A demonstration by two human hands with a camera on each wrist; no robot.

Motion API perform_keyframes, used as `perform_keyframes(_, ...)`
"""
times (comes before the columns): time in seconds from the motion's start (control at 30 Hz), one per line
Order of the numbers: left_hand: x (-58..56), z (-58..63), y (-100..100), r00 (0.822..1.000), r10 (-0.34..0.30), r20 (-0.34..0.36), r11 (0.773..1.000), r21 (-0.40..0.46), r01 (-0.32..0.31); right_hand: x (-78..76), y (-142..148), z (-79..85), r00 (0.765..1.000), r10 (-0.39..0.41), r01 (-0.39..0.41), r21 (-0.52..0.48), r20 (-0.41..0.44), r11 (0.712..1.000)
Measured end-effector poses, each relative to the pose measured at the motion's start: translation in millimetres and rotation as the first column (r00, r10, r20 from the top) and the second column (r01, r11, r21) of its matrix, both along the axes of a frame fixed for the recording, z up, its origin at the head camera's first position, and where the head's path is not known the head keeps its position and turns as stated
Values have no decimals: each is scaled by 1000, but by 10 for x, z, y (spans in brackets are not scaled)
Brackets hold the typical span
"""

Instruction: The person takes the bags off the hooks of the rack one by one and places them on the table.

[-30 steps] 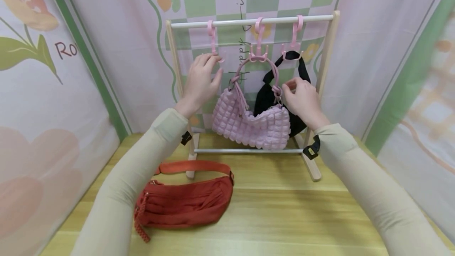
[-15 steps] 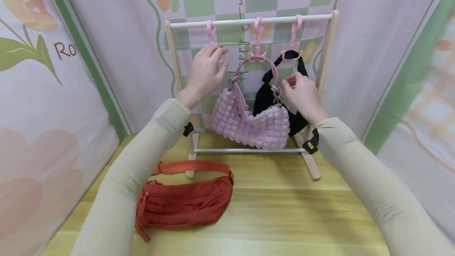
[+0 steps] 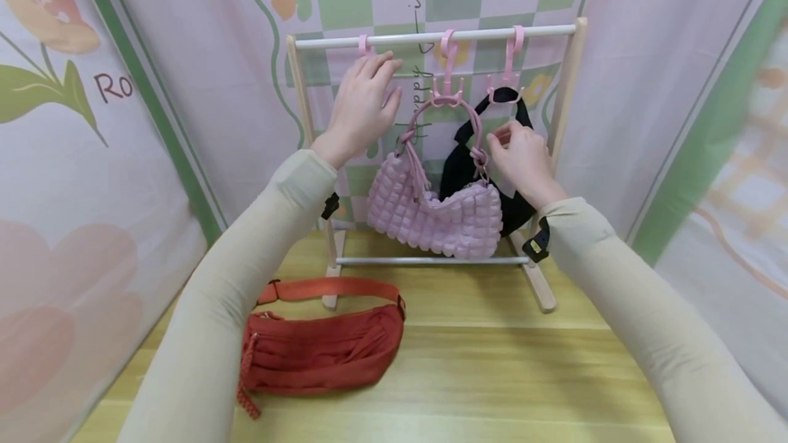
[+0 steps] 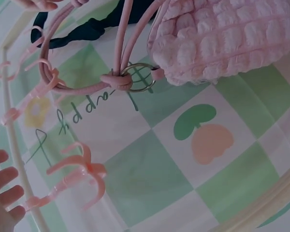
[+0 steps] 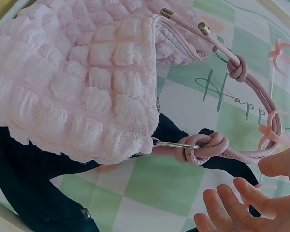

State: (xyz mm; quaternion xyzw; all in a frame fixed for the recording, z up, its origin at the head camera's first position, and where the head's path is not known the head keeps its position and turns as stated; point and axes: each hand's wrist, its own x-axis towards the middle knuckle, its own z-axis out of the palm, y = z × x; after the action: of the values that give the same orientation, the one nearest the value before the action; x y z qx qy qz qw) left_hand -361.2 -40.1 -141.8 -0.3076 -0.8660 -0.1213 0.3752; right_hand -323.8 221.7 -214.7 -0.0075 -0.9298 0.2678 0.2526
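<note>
A lilac puffy handbag [image 3: 440, 221] hangs by its knotted handle from the middle pink hook [image 3: 448, 70] on the rack. Behind it, a black bag [image 3: 457, 169] hangs from the right pink hook [image 3: 509, 67]. My left hand [image 3: 363, 104] is raised in front of the left hook, its fingers extended and holding nothing; in the left wrist view that bare pink hook [image 4: 77, 169] shows beside them. Close to the right side of the lilac handle is my right hand [image 3: 520, 159], with loosely bent fingers. The right wrist view shows those fingers apart, gripping nothing.
A red waist bag [image 3: 326, 347] lies on the wooden table [image 3: 523, 374], in front of the rack's left foot. The rack has a white top rail [image 3: 412, 39] and wooden posts. Patterned curtains [image 3: 141, 156] stand behind and at both sides.
My left hand has risen from the lower end of the left hook toward the rail, shifting slightly right. The right hand has barely moved, and the bags hang as before.
</note>
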Motion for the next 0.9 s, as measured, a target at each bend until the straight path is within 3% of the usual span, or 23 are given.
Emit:
perform_keyframes(0.43, -32, 135, 61, 999, 24, -33, 999, -28, -25, -20, -25, 77, 998, -8, 9, -15, 58, 1000)
perform_keyframes(0.9, -63, 228, 129, 998, 66, 2, 995, -72, -66, -77, -39, 122, 1000, -12, 11, 19, 18, 1000)
